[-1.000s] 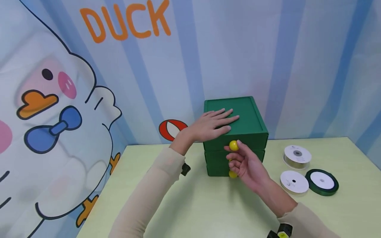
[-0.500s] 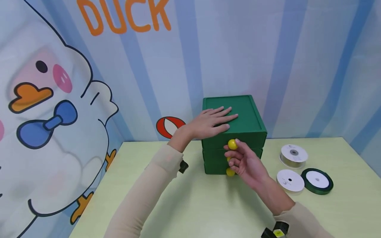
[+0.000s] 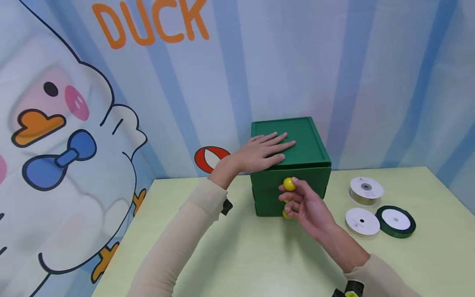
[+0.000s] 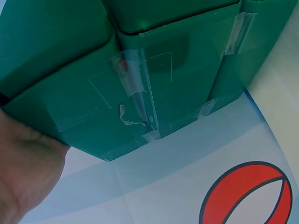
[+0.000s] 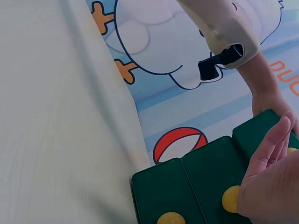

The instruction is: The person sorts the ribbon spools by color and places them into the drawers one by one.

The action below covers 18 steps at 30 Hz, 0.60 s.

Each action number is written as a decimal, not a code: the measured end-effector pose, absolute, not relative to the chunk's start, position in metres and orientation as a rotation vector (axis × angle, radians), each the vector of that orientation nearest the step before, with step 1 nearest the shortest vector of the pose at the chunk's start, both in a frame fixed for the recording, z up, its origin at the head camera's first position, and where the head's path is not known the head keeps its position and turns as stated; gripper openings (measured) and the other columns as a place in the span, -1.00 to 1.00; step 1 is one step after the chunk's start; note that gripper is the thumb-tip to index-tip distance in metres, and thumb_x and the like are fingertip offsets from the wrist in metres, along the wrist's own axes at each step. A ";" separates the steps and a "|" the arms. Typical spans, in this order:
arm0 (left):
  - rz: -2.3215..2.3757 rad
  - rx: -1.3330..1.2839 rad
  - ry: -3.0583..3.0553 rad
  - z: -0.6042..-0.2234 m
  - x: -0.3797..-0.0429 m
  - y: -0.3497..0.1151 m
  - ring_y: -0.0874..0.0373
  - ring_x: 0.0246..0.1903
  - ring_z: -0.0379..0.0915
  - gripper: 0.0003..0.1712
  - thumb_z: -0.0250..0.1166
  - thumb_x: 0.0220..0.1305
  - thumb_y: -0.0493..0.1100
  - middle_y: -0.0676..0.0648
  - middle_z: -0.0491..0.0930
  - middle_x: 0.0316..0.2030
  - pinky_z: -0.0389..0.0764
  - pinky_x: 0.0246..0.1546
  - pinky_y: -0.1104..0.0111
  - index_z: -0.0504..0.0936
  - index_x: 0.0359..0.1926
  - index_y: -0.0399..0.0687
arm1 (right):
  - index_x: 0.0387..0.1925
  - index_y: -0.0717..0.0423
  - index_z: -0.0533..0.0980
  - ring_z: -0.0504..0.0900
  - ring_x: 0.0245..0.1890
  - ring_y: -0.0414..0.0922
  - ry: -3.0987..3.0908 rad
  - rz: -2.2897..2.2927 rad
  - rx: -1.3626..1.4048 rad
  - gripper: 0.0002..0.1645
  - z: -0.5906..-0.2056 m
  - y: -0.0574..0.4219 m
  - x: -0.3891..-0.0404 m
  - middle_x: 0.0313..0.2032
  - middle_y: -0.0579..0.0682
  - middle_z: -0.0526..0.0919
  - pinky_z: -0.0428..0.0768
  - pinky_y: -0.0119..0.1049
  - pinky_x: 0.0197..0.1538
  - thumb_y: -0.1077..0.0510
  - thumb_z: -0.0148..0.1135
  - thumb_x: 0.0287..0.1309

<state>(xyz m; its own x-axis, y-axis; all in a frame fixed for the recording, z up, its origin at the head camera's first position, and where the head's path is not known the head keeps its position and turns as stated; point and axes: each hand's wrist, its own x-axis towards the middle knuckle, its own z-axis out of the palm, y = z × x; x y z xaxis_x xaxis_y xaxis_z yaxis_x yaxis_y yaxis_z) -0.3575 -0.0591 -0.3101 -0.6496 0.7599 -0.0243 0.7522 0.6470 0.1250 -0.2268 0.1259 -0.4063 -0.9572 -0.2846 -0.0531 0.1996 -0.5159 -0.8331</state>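
Observation:
A green box of stacked drawers point(image 3: 304, 142) stands on the table, with round yellow knobs down its front. My left hand point(image 3: 257, 156) lies flat on its top, fingers spread. At the front, my right hand point(image 3: 313, 212) pinches the uppermost yellow knob point(image 3: 288, 184) between thumb and index finger, the other fingers loosely curled. A dark gap runs below the lid's front edge, above the top drawer front. In the right wrist view, the lower knobs point(image 5: 230, 199) show beside the hand. Clear tape point(image 4: 133, 81) crosses the box's side in the left wrist view.
Right of the box are two white-faced ribbon spools point(image 3: 366, 189) and a dark green ribbon spool point(image 3: 396, 221) on the pale yellow table point(image 3: 237, 264). A blue striped backdrop point(image 3: 289, 62) with a duck hangs right behind the box.
The top drawer front has come slightly forward, with a dark gap now showing under the lid's edge. The right hand and knob moved slightly with it; the left hand stays on top.

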 end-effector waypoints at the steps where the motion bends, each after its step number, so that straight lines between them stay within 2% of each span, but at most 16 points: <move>1: 0.156 1.283 2.785 -0.310 -0.358 -0.061 0.12 0.71 -0.41 -0.33 -0.22 0.71 0.25 0.15 -0.23 0.72 -0.24 0.67 0.10 -0.01 0.71 0.41 | -0.06 0.06 0.61 0.57 -0.52 -0.30 1.369 -2.511 -0.124 -0.55 -0.406 0.124 -0.227 -0.37 -0.16 0.78 0.58 -0.48 -0.32 -0.16 -0.05 0.68; 18: 0.154 1.298 2.785 -0.311 -0.360 -0.061 0.10 0.71 -0.40 -0.32 -0.23 0.71 0.25 0.14 -0.22 0.72 -0.23 0.67 0.06 -0.02 0.72 0.40 | -0.08 0.03 0.64 0.63 -0.50 -0.31 1.298 -2.522 -0.164 -0.54 -0.409 0.124 -0.218 -0.38 -0.16 0.78 0.58 -0.49 -0.34 -0.12 -0.10 0.69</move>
<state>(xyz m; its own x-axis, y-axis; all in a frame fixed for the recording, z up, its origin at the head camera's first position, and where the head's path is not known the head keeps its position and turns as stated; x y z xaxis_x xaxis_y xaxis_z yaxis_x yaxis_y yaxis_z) -0.3600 -0.0611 -0.3112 -0.6424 0.7662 -0.0164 0.7597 0.6395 0.1181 -0.2183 0.1245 -0.4088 -0.9487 -0.3142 -0.0347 0.2108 -0.5472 -0.8101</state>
